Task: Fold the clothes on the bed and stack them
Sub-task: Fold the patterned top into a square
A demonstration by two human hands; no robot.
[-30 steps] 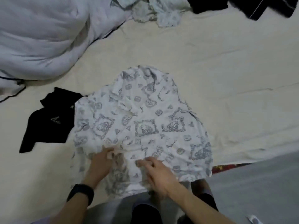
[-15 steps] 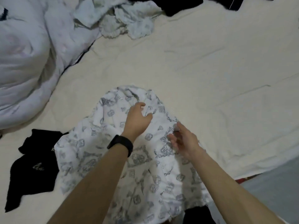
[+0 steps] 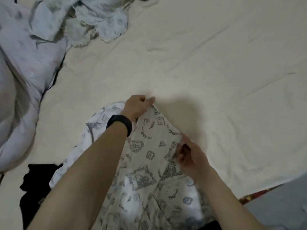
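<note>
Head view: left hand [image 3: 137, 107] and right hand [image 3: 191, 155] pinch printed garment [image 3: 150, 147], lengthwise away.

Bare cream sheet [image 3: 207, 60] is lying open ahead and rightward, while a bunched duvet [image 3: 18, 77] and crumpled clothes [image 3: 93, 22] are crowding the left.

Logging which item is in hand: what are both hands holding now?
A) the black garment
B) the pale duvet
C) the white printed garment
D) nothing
C: the left hand pinches the far edge of the white printed garment and the right hand grips its right edge; neither hand touches the black garment.
</note>
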